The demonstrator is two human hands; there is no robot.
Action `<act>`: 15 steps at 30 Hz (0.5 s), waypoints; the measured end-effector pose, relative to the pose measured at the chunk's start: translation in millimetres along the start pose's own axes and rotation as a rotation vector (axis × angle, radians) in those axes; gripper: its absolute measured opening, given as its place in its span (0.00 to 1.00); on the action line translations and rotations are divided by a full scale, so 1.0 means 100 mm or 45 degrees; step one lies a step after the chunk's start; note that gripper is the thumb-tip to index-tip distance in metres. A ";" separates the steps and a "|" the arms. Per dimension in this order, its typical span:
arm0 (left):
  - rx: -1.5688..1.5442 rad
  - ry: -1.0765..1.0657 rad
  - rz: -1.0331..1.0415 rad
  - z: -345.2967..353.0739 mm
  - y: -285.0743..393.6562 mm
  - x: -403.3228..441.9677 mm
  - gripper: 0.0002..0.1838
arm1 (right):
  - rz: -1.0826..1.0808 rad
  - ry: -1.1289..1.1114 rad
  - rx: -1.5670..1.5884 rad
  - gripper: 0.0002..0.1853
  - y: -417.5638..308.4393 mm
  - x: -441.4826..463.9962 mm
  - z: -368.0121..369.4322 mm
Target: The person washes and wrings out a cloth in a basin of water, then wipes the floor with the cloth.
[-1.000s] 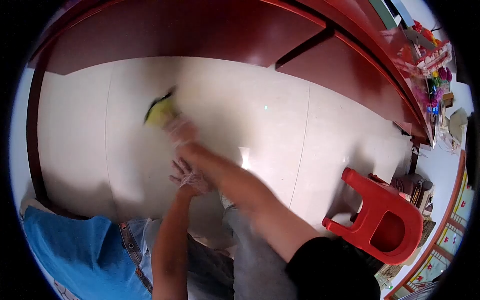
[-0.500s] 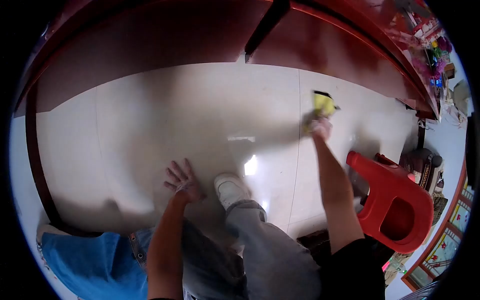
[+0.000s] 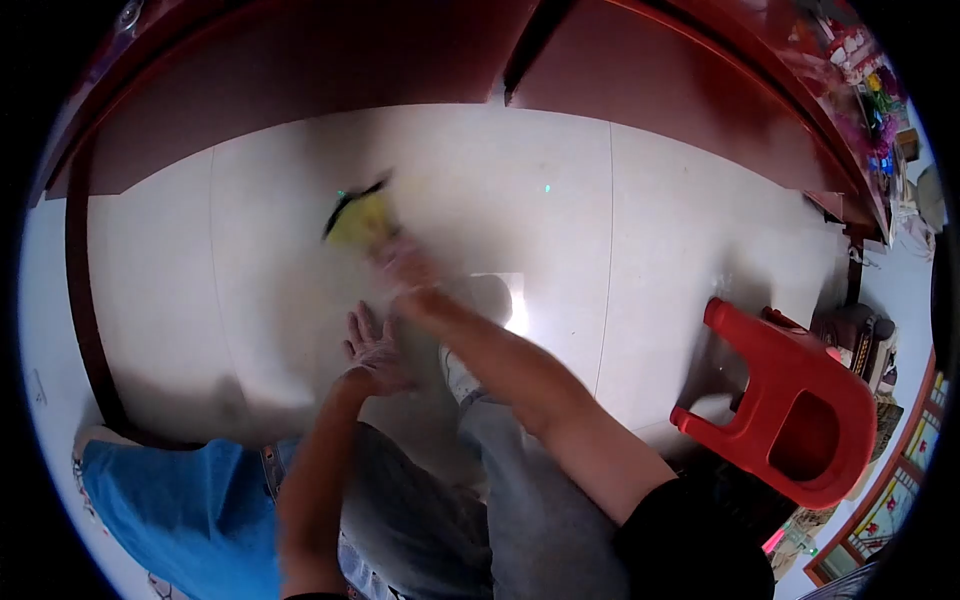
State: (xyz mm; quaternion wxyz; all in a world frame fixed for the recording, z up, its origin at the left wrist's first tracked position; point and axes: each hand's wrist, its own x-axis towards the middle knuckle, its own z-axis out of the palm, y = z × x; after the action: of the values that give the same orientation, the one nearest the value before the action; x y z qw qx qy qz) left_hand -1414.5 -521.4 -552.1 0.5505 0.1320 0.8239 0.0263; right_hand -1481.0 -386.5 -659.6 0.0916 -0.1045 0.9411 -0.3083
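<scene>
My right hand (image 3: 408,268), blurred by motion, grips a yellow hand tool (image 3: 362,222) with a black front edge. It looks like a small squeegee or scraper, held low over the pale tiled floor (image 3: 500,220). Whether its edge touches the tiles I cannot tell. Just below it, my left hand (image 3: 374,358) is spread flat, fingers pointing away from me, with nothing in it. Both hands seem to wear thin clear gloves. My right forearm crosses above my white shoe (image 3: 458,378) and hides part of it.
A red plastic stool (image 3: 770,400) lies on its side at the right. Dark red wooden panels (image 3: 330,75) run along the far edge of the floor. Blue fabric (image 3: 180,520) is at the lower left. Flowers and other items stand at the far right.
My right hand has swept the yellow tool from right to left across the floor. My left hand has stayed almost where it was, still spread.
</scene>
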 end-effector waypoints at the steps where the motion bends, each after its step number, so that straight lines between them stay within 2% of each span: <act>1: 0.086 -0.003 0.115 0.09 -0.12 0.05 0.66 | -0.182 -0.233 -0.178 0.19 -0.30 -0.04 -0.01; 3: 0.278 -0.101 0.142 -0.17 -0.05 -0.30 0.49 | -0.407 -0.511 -0.272 0.22 -0.54 -0.15 -0.08; 5: 0.488 -0.117 0.186 -0.19 -0.05 -0.38 0.37 | -0.369 -0.720 -0.236 0.25 -0.53 -0.16 -0.31; 7: 0.722 -0.049 0.228 -0.03 -0.34 -0.23 0.29 | -0.214 -0.436 -0.347 0.24 -0.20 -0.35 -0.77; 8: 0.608 -0.020 0.189 -0.06 -0.42 -0.24 0.26 | -0.167 -0.173 -0.429 0.22 0.15 -0.43 -0.72; 9: 0.488 0.011 0.152 -0.13 -0.48 -0.23 0.24 | 0.018 -0.064 -0.475 0.25 0.44 -0.63 -0.92; 10: 0.363 0.042 0.112 -0.14 -0.53 -0.24 0.23 | 0.213 0.043 -0.510 0.27 0.73 -0.84 -1.13; 11: 0.322 0.211 0.060 -0.06 -0.63 -0.25 0.25 | 0.405 0.145 -0.529 0.30 1.01 -1.04 -1.34; 12: 0.284 0.378 0.010 0.04 -0.73 -0.26 0.28 | 0.708 0.132 -0.526 0.29 1.22 -1.27 -1.55; 13: 0.243 0.545 -0.044 0.13 -0.80 -0.28 0.31 | 0.781 0.328 -0.537 0.32 1.49 -1.58 -1.67; 14: 0.182 0.504 -0.145 0.18 -0.75 -0.38 0.38 | 1.034 0.293 -0.574 0.33 1.68 -1.84 -1.80; 15: 0.120 0.461 -0.246 0.21 -0.60 -0.51 0.47 | 1.157 0.414 -0.564 0.33 1.99 -2.16 -1.81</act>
State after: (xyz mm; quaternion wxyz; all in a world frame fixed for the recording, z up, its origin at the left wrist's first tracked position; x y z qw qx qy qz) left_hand -1388.7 -594.2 -525.4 0.3866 0.0711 0.9185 -0.0420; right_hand -1343.7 -73.4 -612.5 0.0444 0.3460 0.9362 -0.0435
